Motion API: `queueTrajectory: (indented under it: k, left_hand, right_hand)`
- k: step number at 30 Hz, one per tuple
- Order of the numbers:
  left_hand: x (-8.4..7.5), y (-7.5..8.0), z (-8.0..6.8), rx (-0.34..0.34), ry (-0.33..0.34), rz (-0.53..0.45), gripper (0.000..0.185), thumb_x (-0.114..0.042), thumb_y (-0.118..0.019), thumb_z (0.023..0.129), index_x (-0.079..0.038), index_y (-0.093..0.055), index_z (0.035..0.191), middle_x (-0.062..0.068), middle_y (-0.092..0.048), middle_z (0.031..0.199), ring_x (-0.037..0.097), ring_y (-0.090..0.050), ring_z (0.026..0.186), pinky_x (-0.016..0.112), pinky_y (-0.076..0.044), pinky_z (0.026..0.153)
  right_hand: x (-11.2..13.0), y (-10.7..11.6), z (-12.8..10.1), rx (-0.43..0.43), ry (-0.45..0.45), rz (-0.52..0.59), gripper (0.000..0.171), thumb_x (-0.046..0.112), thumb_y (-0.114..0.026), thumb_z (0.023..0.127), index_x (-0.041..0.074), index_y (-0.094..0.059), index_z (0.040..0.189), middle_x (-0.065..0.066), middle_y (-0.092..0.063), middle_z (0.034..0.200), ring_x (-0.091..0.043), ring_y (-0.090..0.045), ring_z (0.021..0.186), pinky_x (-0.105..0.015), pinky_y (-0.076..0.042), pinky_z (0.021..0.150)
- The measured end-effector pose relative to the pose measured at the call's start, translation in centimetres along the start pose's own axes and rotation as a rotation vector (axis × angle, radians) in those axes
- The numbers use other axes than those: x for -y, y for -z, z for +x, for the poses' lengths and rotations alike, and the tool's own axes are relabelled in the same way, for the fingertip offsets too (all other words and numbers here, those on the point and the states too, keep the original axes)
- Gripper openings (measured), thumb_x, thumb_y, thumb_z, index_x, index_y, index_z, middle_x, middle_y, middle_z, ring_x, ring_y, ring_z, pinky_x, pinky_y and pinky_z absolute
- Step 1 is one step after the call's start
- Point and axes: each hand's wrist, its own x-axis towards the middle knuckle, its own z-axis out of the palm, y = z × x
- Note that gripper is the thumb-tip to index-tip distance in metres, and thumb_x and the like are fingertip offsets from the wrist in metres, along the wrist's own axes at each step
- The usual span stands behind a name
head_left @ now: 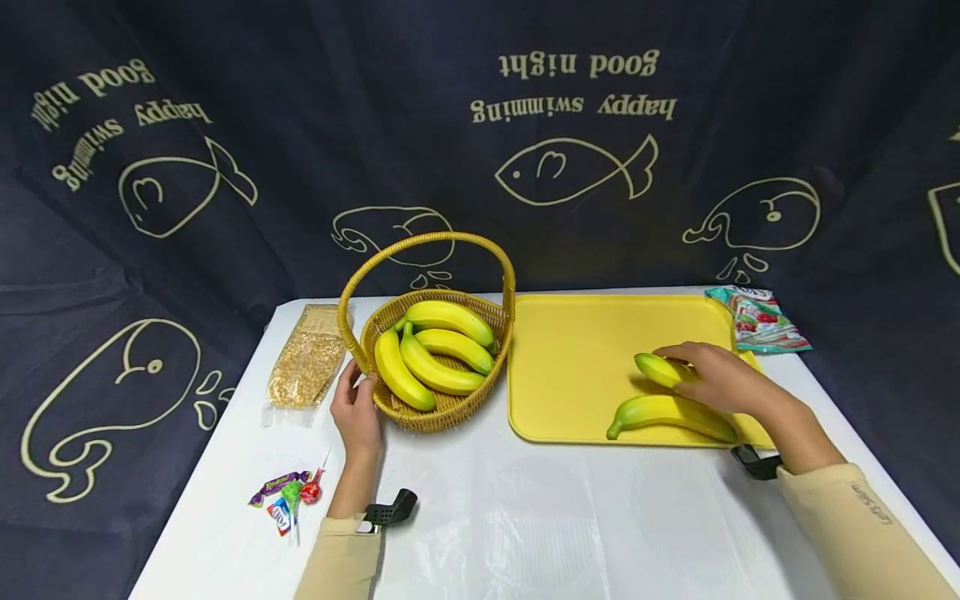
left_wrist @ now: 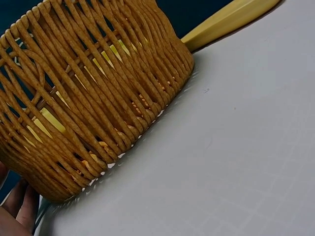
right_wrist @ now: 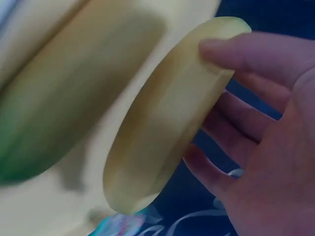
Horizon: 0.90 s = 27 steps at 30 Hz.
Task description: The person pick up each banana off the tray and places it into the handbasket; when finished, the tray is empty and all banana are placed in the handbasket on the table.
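In the head view my right hand holds a banana just above the yellow tray. The right wrist view shows this banana between thumb and fingers. Nearer the front edge, a second banana lies on the tray. My left hand touches the left side of a wicker basket, near the foot of its arched handle. Several bananas lie inside that basket. Only part of the left hand's fingers appears in the left wrist view, against the woven wall.
Left of the basket lies a clear bag of golden flakes. Wrapped candies and lollipops are on the white table at front left. A teal snack packet overlaps the tray's far right corner. Dark cloth hangs behind.
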Motion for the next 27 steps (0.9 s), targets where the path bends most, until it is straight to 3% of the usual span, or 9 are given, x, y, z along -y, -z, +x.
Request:
queueTrajectory:
  k: [3,11,18,27]
  left_hand:
    - [1.5,0.1,0.5,-0.023,-0.01,-0.009,0.036,-0.021,-0.06,0.092,-0.028,-0.063,0.127,-0.001,-0.06,0.12,0.019,-0.059,0.097,0.024,-0.048,0.079]
    - [1.3,0.0,0.6,-0.02,-0.016,-0.009,0.036,-0.02,-0.06,0.092,-0.026,-0.064,0.127,0.002,-0.06,0.121,0.019,-0.059,0.097,0.025,-0.047,0.08]
    - [1.5,0.0,0.4,-0.024,-0.001,-0.012,0.036,-0.019,-0.06,0.092,-0.025,-0.064,0.127,0.003,-0.06,0.12,0.02,-0.059,0.096,0.024,-0.047,0.08]
    - [1.5,-0.1,0.3,-0.024,-0.001,-0.023,0.036,-0.021,-0.059,0.093,-0.025,-0.063,0.128,0.003,-0.059,0.122,0.02,-0.058,0.097,0.024,-0.048,0.08]
  right_hand:
    - [2.8,0.6,1.3,0.007,0.026,0.033,0.051,0.011,-0.074,0.08,0.006,-0.06,0.129,-0.007,-0.063,0.112,-0.023,-0.055,0.093,-0.043,-0.046,0.082]
    - [10.8,1.5,5.5,0.041,0.229,0.07,0.053,0.021,-0.075,0.08,0.013,-0.06,0.131,0.005,-0.059,0.099,-0.016,-0.049,0.081,-0.033,-0.043,0.071]
    - [16.3,1.0,9.2,0.076,0.354,0.1,0.052,0.024,-0.07,0.08,0.016,-0.06,0.131,0.008,-0.058,0.098,-0.013,-0.051,0.082,-0.029,-0.045,0.072]
    - [22.4,-0.5,13.8,0.175,0.475,-0.022,0.054,0.026,-0.066,0.081,0.014,-0.058,0.133,0.006,-0.059,0.112,-0.01,-0.05,0.088,-0.026,-0.043,0.078]
